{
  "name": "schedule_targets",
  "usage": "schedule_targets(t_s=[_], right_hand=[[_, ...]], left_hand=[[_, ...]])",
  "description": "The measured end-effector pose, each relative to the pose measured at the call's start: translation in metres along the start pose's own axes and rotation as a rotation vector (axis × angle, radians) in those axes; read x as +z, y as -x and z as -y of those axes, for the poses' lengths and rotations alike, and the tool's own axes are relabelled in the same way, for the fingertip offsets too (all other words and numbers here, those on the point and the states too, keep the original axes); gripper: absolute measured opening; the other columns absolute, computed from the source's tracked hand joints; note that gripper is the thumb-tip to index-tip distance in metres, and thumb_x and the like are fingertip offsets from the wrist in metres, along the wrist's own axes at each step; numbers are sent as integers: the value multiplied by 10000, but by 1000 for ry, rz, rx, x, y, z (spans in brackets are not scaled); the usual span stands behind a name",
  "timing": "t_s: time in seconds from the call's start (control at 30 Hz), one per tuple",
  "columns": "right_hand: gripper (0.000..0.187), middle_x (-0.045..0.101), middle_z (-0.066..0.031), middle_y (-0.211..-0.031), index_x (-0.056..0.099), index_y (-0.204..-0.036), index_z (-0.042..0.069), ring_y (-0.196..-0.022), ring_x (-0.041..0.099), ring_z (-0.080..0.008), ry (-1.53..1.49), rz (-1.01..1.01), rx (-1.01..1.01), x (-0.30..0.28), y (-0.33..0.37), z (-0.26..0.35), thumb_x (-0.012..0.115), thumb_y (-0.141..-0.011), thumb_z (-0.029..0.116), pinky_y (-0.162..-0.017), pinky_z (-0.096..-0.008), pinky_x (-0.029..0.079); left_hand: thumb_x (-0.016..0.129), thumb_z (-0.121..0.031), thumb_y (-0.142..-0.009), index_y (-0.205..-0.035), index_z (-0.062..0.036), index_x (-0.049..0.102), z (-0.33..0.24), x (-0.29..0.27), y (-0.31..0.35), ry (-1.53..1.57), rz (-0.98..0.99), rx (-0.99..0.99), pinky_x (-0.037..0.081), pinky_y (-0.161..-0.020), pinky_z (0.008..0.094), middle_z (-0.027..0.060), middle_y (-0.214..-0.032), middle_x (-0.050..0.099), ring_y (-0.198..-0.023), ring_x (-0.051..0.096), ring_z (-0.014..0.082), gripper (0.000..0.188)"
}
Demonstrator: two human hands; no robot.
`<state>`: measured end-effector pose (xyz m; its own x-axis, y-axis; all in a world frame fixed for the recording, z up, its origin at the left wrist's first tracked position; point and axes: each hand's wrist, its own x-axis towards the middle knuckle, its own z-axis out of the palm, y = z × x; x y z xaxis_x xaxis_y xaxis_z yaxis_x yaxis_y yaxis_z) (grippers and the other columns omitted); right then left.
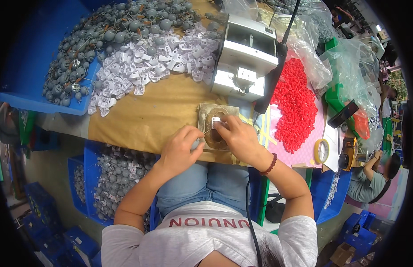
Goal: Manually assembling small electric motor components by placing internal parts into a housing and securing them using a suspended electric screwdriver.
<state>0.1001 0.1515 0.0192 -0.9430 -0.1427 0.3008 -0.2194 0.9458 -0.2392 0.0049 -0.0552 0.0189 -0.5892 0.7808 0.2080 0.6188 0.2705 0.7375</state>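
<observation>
My right hand (243, 141) pinches a small white plastic part (215, 121) over a square metal plate (203, 111) with a round brown middle. To its left, my left hand (179, 149) is closed, thumb and forefinger pressed together at a thin wire end close to the white part. A grey ball-shaped piece (195, 144) shows between its fingers. My fingers hide part of the white piece and of the plate.
Beyond my hands lie a heap of white plastic parts (157, 60) and many grey balls with wires (75, 66) in a blue bin (26, 100). A white machine (242, 60) stands behind the plate. Red parts (295, 107) and a tape roll (321, 151) lie right. Another person (368, 184) sits far right.
</observation>
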Motion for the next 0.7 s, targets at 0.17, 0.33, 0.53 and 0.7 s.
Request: schedule_targets(t_s=[0.17, 0.33, 0.53, 0.7], right_hand=[[301, 561, -94, -992, 647, -1046, -4, -893, 598, -257, 34, 76, 12, -1, -1, 6, 636, -759, 85, -666, -361, 560], [214, 557, -93, -971, 667, -935, -13, -884, 604, -260, 39, 131, -52, -3, -2, 2, 642, -755, 100, -641, -366, 566], [167, 558, -106, -969, 668, -870, -12, -859, 613, -267, 26, 156, -31, 2, -3, 2, 646, -761, 112, -641, -367, 570], [230, 561, -119, -982, 673, -961, -45, -860, 604, -263, 39, 87, -40, 8, 6, 7, 631, -780, 89, -680, -376, 564]], left_hand=[[721, -68, -808, -977, -58, 641, -3, 3, 3, -64, 10, 47, 532, -713, 401, 97, -990, 646, -846, 656, 318, 187], [720, -70, -808, -980, -59, 644, -4, 4, 3, -77, 10, 58, 531, -713, 409, 102, -981, 643, -840, 652, 331, 189], [715, -69, -812, -974, -51, 640, -3, 5, 2, -83, 13, 44, 529, -711, 410, 101, -977, 643, -841, 651, 329, 179], [702, -72, -806, -1088, -68, 651, 0, 7, 0, -175, -6, 41, 494, -866, 442, 121, -1119, 624, -1053, 600, 334, 287]])
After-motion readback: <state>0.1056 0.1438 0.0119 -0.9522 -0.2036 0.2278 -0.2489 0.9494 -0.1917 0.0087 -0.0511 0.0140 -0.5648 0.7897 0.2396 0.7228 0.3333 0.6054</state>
